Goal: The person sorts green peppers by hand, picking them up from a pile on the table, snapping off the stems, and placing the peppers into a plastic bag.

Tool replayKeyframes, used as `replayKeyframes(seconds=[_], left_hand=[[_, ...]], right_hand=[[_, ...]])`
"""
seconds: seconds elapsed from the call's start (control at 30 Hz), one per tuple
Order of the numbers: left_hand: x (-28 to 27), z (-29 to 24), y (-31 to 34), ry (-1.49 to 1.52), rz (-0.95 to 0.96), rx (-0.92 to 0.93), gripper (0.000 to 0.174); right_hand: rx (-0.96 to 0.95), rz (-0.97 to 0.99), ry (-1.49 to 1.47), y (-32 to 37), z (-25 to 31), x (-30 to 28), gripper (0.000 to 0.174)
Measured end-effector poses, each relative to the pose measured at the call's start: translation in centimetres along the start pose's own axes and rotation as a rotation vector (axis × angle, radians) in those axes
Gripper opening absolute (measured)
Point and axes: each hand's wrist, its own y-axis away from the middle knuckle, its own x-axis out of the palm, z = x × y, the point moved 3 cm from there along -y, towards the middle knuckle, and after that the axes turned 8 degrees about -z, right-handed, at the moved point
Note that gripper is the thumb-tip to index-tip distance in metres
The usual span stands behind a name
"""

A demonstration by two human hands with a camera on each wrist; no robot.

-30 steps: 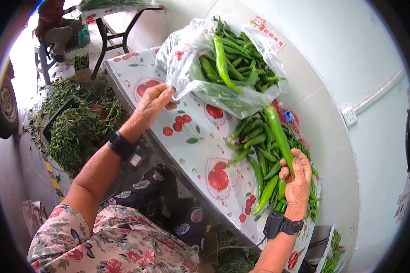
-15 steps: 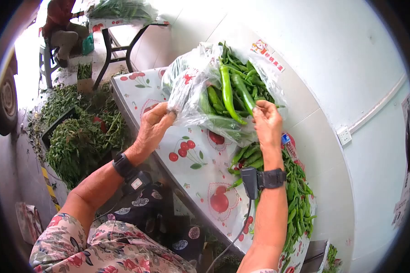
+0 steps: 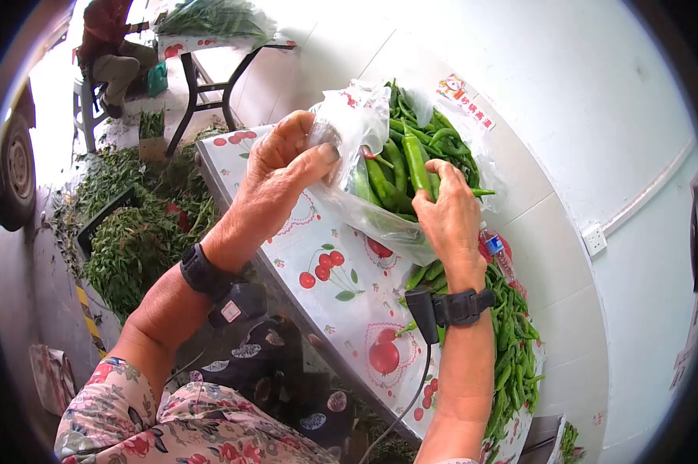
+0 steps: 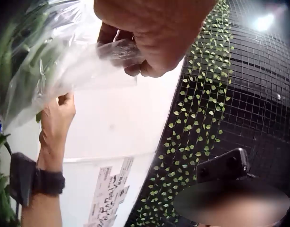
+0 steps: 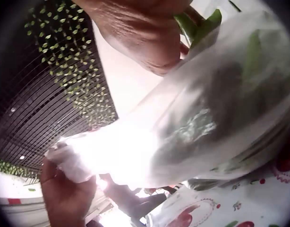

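Observation:
My left hand (image 3: 275,178) pinches the rim of a clear plastic bag (image 3: 353,116), pulling it up at the near left side; the left wrist view shows the film bunched between thumb and fingers. Long green chili peppers (image 3: 446,143) fill the bag. At its mouth, my right hand (image 3: 451,213) holds a green chili pepper (image 3: 415,161) between thumb and fingers. That pepper points up and away, over the others. In the right wrist view a green piece (image 5: 199,28) shows beside the hand, and the bag wall (image 5: 206,118) stretches below it.
A pile of loose green peppers (image 3: 511,363) lies on the cherry-print tablecloth (image 3: 302,240) under and beside my right forearm. A plastic bottle (image 3: 497,251) lies behind it. The wall (image 3: 535,232) rises along the far side. Leafy cuttings (image 3: 132,263) cover the floor at left.
My right hand has carried a green pepper from the loose pile up to the bag's mouth. My left hand, still on the rim, has moved up and right, lifting the film.

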Motion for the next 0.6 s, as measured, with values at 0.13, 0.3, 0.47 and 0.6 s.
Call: replayKeyframes(seconds=[0.13,0.3,0.47,0.6], left_hand=[[0.5,-0.5,0.0,0.112,0.082,0.004,0.027],[2.3,-0.9,0.6,0.154,0.158,-0.026,0.031],[3.6,-0.4,2.4,-0.045,0.213,-0.024,0.045],[2.7,0.4,3.8,-0.122,0.135,-0.027,0.048]], right_hand=[[-0.203,-0.045,0.046,-1.2,-2.4,1.4,0.025],[-0.229,-0.075,-0.133,-2.0,-2.0,3.3,0.025],[-0.112,-0.068,-0.235,-1.6,-2.3,4.6,0.036],[-0.032,-0.158,-0.377,-0.4,-4.1,3.3,0.043]])
